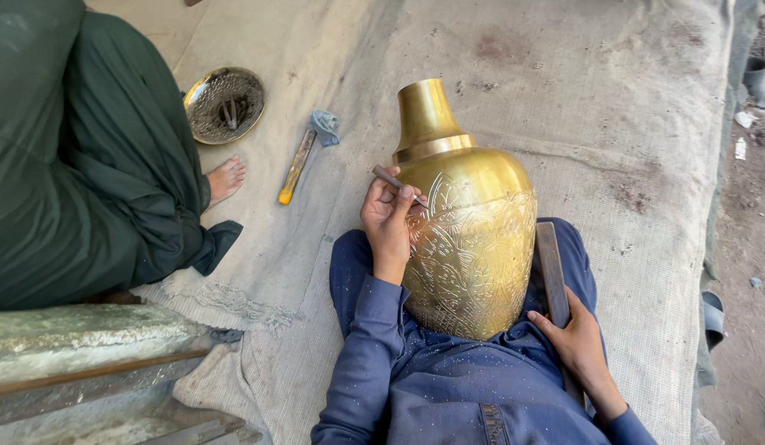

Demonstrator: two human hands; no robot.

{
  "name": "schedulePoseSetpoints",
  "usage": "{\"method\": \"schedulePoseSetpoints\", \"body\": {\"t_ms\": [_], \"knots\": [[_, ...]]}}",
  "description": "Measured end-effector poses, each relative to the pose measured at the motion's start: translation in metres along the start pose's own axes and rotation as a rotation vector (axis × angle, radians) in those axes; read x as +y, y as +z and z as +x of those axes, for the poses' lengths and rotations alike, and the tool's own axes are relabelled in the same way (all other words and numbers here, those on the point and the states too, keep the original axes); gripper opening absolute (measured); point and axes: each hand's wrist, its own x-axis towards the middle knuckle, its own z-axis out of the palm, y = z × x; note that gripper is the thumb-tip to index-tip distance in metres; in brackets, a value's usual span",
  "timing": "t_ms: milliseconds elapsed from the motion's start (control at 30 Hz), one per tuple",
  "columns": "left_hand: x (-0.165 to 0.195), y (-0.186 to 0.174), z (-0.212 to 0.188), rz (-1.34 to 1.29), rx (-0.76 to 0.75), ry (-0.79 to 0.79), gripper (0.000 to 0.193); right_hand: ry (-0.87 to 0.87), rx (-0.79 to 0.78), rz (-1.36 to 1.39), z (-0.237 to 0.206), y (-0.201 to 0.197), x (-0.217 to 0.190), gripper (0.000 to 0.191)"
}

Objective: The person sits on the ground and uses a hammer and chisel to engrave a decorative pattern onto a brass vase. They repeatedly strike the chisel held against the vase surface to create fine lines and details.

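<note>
Ground covered by worn burlap cloth [564,107], stained at 1 o'clock. Bare dirt [749,247] seen at 3 o'clock. Stone slab [77,334] set at 8 o'clock. Daylight, soft.

The vase's [469,239] bottom was hidden in the lap. The other person [77,148] was cut off at the edge.

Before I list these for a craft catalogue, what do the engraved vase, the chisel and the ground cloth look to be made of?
Vase: likely brass, polished golden metal with mirror-like sheen and incised floral lines. Chisel in the left hand: dull grey metal, probably steel. Ground cloth: coarse woven fabric, perhaps jute or canvas, beige, stained, with a frayed edge.
</note>
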Motion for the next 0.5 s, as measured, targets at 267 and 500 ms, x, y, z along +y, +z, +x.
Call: {"method": "schedulePoseSetpoints", "body": {"t_ms": [267, 500], "knots": [[-0.004, 0.012, -0.006, 0.085, -0.054, 0.099, 0.04, 0.309, -0.134, 0.024, 0.036, 0.0, 0.01, 0.07], [-0.006, 0.019, -0.006, 0.076, -0.086, 0.077, 0.039, 0.396, -0.188, 0.013, 0.047, -0.002, -0.007, 0.06]]}}
